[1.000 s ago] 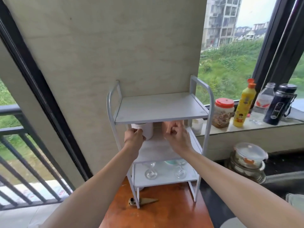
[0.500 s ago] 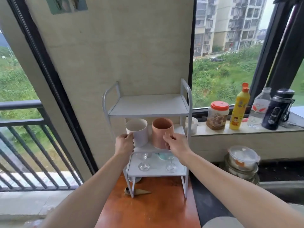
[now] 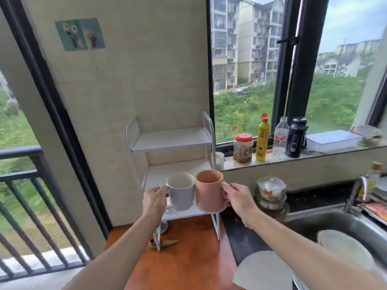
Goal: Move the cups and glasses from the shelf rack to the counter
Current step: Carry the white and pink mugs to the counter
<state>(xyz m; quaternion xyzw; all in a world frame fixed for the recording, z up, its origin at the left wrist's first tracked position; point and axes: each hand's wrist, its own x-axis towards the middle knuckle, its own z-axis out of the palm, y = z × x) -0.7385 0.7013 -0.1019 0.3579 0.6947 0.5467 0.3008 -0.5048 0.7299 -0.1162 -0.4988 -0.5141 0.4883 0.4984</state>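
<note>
Before the white shelf rack (image 3: 170, 141), both cups are now lifted out from its middle shelf, where they stood half a second ago. The left hand (image 3: 155, 200) grips the white cup (image 3: 180, 191), the right hand (image 3: 236, 198) grips the pink cup (image 3: 209, 190); both are upright, side by side, above the orange counter (image 3: 184, 260). Glasses on the lowest shelf are mostly hidden behind the cups.

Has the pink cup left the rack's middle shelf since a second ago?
Yes. The pink cup has come forward, out from under the rack's top shelf, held in the right hand.
</note>
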